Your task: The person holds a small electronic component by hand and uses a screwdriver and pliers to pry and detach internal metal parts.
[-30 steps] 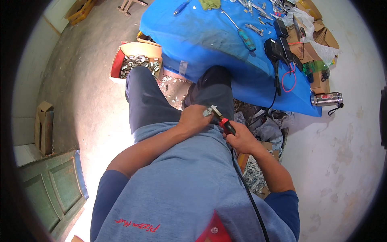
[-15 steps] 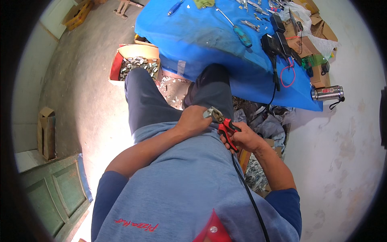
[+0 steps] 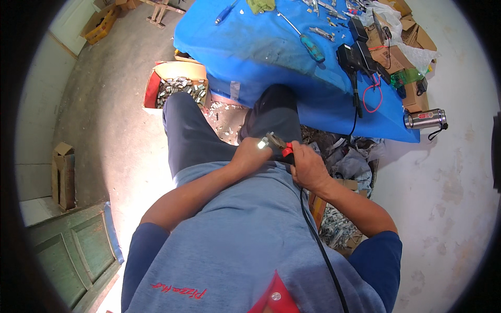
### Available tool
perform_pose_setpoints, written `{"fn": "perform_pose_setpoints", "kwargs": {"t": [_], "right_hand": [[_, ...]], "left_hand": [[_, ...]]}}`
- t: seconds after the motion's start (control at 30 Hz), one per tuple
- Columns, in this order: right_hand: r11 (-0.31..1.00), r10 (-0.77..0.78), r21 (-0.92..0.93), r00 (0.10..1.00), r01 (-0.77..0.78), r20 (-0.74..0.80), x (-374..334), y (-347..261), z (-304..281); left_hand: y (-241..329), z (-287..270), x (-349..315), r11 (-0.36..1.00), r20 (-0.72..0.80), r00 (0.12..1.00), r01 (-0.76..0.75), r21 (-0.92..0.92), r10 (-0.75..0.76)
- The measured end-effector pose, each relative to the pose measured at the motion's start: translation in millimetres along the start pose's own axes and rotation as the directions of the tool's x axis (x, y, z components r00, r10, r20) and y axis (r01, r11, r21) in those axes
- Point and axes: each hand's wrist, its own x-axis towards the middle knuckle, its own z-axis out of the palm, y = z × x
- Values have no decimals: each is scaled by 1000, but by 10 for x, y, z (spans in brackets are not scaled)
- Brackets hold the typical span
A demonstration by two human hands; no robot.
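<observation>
Over my lap, my left hand (image 3: 250, 155) is closed on a small shiny metal piece (image 3: 263, 143), whose bright end sticks out past the fingers. My right hand (image 3: 310, 166) wraps round the red and black handles of a pair of pliers (image 3: 287, 150). The pliers' metal jaws point left and meet the metal piece; whether they grip it or only touch it I cannot tell. Most of the handles are hidden behind my right fingers.
Ahead stands a table with a blue cover (image 3: 240, 52), carrying a green-handled screwdriver (image 3: 312, 48), black adapters (image 3: 356, 57) and a steel flask (image 3: 425, 119) at its right edge. A carton of small metal pieces (image 3: 180, 70) sits by my left knee. A black cord (image 3: 323, 250) crosses my shirt.
My right hand has moved up and forward, turning the pliers flatter and closing over the handles. The metal piece in my left hand has tilted and now catches the light.
</observation>
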Motion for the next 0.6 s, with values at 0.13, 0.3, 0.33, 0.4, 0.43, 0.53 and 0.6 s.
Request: {"fn": "perform_pose_setpoints", "kwargs": {"t": [0.13, 0.3, 0.33, 0.4, 0.43, 0.53, 0.6], "right_hand": [[345, 33, 663, 714, -664, 699, 116, -86, -438], [-105, -54, 717, 724, -689, 688, 10, -123, -633], [-101, -47, 711, 717, -696, 695, -29, -153, -618], [163, 59, 731, 746, -662, 663, -49, -165, -540], [209, 71, 715, 740, -667, 669, -37, -133, -517], [317, 96, 749, 805, -582, 585, -33, -116, -444], [374, 88, 778, 854, -505, 512, -77, -113, -357]], "left_hand": [[102, -67, -70, 999, -6, 999, -49, 10, 49], [261, -79, -108, 994, 9, 995, -104, -23, 104], [237, -79, -117, 993, 27, 993, -111, -42, 112], [186, -49, -116, 992, 50, 995, -85, -94, 90], [171, -27, -79, 990, 55, 996, -59, -128, 67], [156, -29, -25, 990, 58, 997, -44, -137, 53], [133, -32, -24, 991, 58, 997, -38, -125, 46]]}}
